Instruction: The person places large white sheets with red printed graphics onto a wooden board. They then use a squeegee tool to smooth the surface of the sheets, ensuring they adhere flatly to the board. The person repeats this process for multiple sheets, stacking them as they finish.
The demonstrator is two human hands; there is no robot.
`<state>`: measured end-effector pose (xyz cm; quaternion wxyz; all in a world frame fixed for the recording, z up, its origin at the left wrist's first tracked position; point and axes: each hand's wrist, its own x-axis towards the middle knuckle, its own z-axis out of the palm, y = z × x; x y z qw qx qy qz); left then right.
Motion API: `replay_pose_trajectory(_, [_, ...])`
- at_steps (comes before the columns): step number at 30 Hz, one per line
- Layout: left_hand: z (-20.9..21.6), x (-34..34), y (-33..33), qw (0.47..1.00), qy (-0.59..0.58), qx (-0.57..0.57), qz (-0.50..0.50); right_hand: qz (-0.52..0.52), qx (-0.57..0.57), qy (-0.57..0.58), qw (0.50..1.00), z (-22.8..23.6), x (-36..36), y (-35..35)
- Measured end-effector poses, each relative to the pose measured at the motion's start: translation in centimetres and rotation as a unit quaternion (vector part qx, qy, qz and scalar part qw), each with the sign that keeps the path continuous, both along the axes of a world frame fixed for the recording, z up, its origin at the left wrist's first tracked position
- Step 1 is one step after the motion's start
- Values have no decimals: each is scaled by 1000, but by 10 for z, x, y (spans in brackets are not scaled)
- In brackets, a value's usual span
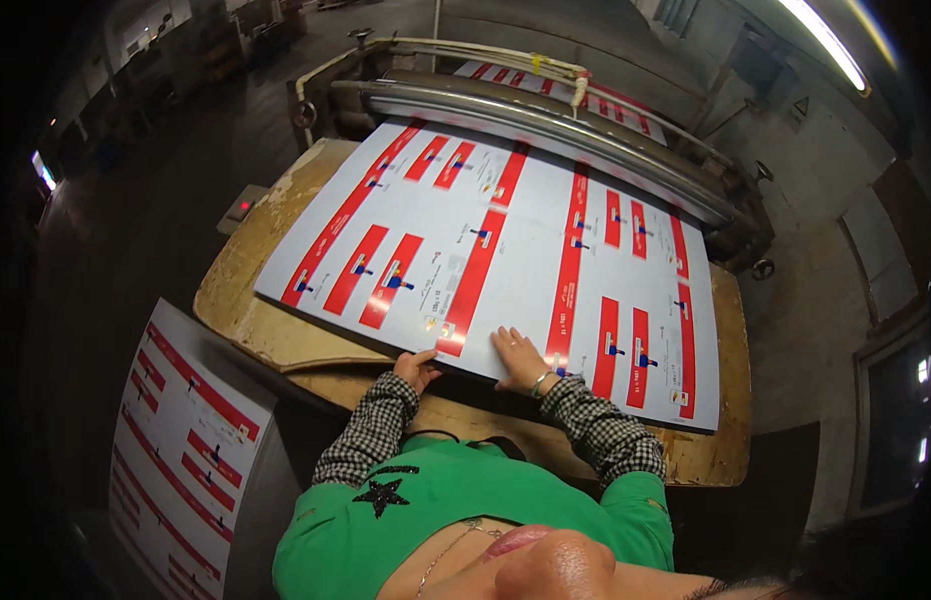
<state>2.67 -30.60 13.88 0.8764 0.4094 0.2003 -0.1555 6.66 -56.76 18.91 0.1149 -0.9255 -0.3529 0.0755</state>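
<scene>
A large white printed sheet (530,262) with red bands and small blue figures lies on a worn wooden feed table (230,283), its far edge at the metal roller (545,133) of a machine. At the sheet's near edge, left of the middle, my left hand (416,370) is closed, gripping the edge; some of its fingers are hidden. To the right of it, my right hand (519,358) lies flat on the sheet, fingers stretched out and holding nothing. Both forearms wear black-and-white checked sleeves.
Below left of the table stands a stack of similar printed sheets (175,440). Another printed sheet (625,115) shows beyond the roller. Pale pipes (465,45) and handwheels (763,269) surround the machine. A box with a red light (243,207) sits beside the table's left edge.
</scene>
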Motion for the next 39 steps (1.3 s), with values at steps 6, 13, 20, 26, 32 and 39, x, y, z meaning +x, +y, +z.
replay_pose_trajectory(6, [-9, 3, 3, 998, -7, -62, -6, -52, 99, 203, 973, 46, 25, -19])
replay_pose_trajectory(13, [-45, 17, -2, 968, 216, 94, 80, -112, 183, 194, 957, 60, 18, -32])
replay_pose_trajectory(20, [1, -3, -5, 999, 24, -4, 25, -116, 181, 242, 946, 17, 19, -21])
replay_pose_trajectory(26, [-15, -28, -23, 994, 69, 78, 14, -273, 144, 123, 943, -17, 41, -39])
replay_pose_trajectory(32, [-65, -72, 12, 997, -13, 75, -24, -95, 114, -3, 989, -58, -57, 3])
replay_pose_trajectory(39, [-55, -55, -12, 999, -19, -11, -24, -23, 43, 28, 998, 14, -82, -14])
